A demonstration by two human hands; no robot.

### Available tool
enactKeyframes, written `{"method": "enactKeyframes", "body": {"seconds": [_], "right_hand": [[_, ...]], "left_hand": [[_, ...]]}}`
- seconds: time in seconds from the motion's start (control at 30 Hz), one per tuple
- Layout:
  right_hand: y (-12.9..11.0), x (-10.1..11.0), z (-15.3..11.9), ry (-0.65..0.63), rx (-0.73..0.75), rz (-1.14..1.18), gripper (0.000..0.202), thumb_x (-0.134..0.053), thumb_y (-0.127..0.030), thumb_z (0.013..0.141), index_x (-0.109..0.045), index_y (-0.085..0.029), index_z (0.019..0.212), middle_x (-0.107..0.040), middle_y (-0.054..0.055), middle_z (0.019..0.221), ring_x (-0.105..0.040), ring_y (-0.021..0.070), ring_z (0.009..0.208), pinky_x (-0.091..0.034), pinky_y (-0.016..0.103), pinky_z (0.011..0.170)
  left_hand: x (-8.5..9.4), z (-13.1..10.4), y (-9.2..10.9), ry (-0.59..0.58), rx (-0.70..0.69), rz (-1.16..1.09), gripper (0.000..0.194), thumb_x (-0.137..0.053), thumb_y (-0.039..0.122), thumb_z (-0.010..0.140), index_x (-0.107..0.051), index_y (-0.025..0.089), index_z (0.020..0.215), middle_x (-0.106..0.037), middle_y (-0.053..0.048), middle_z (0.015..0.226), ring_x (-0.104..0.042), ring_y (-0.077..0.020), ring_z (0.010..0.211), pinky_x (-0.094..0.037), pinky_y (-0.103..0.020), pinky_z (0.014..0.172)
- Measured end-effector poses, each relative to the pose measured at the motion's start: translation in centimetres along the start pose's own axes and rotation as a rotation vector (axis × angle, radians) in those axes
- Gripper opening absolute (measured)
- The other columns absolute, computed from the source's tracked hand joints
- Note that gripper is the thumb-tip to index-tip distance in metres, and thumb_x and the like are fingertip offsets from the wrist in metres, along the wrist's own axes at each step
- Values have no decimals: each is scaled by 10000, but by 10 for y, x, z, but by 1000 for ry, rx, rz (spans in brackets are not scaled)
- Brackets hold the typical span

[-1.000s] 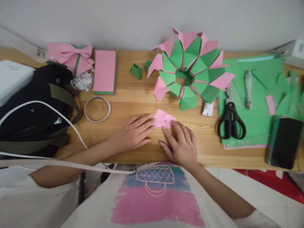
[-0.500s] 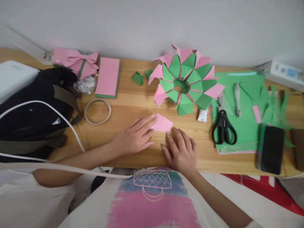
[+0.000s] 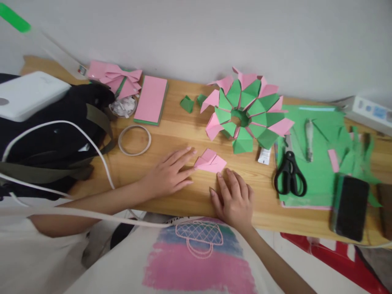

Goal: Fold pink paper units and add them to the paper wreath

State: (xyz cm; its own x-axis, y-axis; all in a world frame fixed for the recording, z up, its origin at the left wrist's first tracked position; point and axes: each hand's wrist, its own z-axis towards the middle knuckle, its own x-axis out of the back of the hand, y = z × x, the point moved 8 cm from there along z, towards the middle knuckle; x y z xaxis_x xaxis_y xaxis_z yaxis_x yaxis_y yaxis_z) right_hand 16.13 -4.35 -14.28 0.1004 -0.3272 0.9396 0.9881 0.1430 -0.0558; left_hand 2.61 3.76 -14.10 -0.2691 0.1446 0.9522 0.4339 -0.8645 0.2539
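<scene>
A small folded piece of pink paper (image 3: 211, 161) lies on the wooden table between my hands. My left hand (image 3: 171, 173) rests on the table at its left, fingers stretched out, one fingertip at the paper's left corner. Below the paper's right side, my right hand (image 3: 234, 198) lies with loosely spread fingers, a fingertip near its lower edge. Behind the paper stands a ring of green and pink folded paper units (image 3: 243, 134). Two small green folded pieces, one of them this green piece (image 3: 186, 104), sit left of the ring.
Black scissors (image 3: 289, 175) and a pale pen-like tool lie on green sheets (image 3: 318, 183) at right, beside a phone (image 3: 350, 206). A glue tube (image 3: 263, 156) is near the ring. At left are a tape roll (image 3: 134, 140), pink paper stack (image 3: 151, 98), black bag (image 3: 55, 134) and white cables.
My left hand has drawn back left off the pink paper, whose raised fold now shows. The right hand stays almost in place. The whole view has shifted and tilted slightly.
</scene>
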Motion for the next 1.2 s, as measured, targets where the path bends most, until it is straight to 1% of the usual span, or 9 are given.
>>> {"method": "enactKeyframes", "body": {"seconds": [0.2,0.33,0.47,0.6,0.7,0.77,0.9,1.07,1.2], "right_hand": [[0,0,1,7,5,-1,362,-566,-353,906,-670,-124,1166,-697,178,1181,-610,302,1079,-404,392,884],[0,-2,-1,-3,4,18,363,-551,-349,911,-660,-131,1181,-683,180,1193,-602,291,1077,-403,389,888],[1,-3,-3,-9,-9,41,369,-546,-343,914,-645,-127,1196,-668,184,1207,-587,299,1086,-397,406,892],[13,-7,6,-85,-122,217,334,-533,-337,919,-637,-156,1180,-659,170,1205,-567,310,1091,-416,437,887],[21,-6,22,-113,-199,301,326,-506,-364,927,-635,-141,1127,-692,164,1077,-610,287,981,-457,415,826],[22,-5,35,-123,-230,322,333,-491,-413,935,-657,-140,1029,-720,114,849,-647,245,768,-469,346,689],[20,-13,56,-171,-317,374,348,-491,-431,943,-681,-174,806,-628,2,490,-566,166,412,-329,255,438],[10,-22,75,-216,-308,457,297,-475,-317,939,-679,-154,795,-662,21,524,-604,162,439,-346,236,423],[-12,1,84,-313,-106,596,269,-466,-294,957,-682,-187,838,-694,3,650,-622,124,530,-428,213,512]], "left_hand": [[3,-10,-4,96,-107,-17,203,-580,225,913,-702,138,1050,-643,-164,1283,-544,-286,1269,-492,-424,1033],[1,-15,-9,153,-99,-46,176,-569,206,910,-698,143,1012,-687,-137,1210,-569,-265,1238,-515,-417,1006],[-3,-13,-6,93,-112,-75,302,-580,282,912,-656,132,1164,-633,-160,1302,-536,-301,1272,-476,-462,1046],[-3,-8,-3,45,-94,-137,302,-583,284,907,-662,128,1154,-623,-174,1308,-530,-311,1270,-450,-475,1061],[-2,-5,-5,57,-37,-190,274,-566,268,910,-666,132,1125,-623,-174,1298,-532,-303,1256,-443,-481,1061],[-3,-4,-5,69,13,-235,234,-543,238,915,-680,141,1077,-620,-171,1292,-532,-298,1248,-438,-492,1059],[-4,-2,-3,87,105,-354,214,-532,187,904,-698,156,1036,-619,-166,1283,-524,-301,1243,-411,-516,1068],[5,-3,-10,120,232,-598,120,-592,173,847,-708,186,877,-654,-123,1227,-555,-284,1211,-407,-491,1067],[21,-15,-39,249,503,-836,173,-502,318,930,-603,178,914,-670,-130,1142,-628,-244,1100,-501,-436,942]]}}
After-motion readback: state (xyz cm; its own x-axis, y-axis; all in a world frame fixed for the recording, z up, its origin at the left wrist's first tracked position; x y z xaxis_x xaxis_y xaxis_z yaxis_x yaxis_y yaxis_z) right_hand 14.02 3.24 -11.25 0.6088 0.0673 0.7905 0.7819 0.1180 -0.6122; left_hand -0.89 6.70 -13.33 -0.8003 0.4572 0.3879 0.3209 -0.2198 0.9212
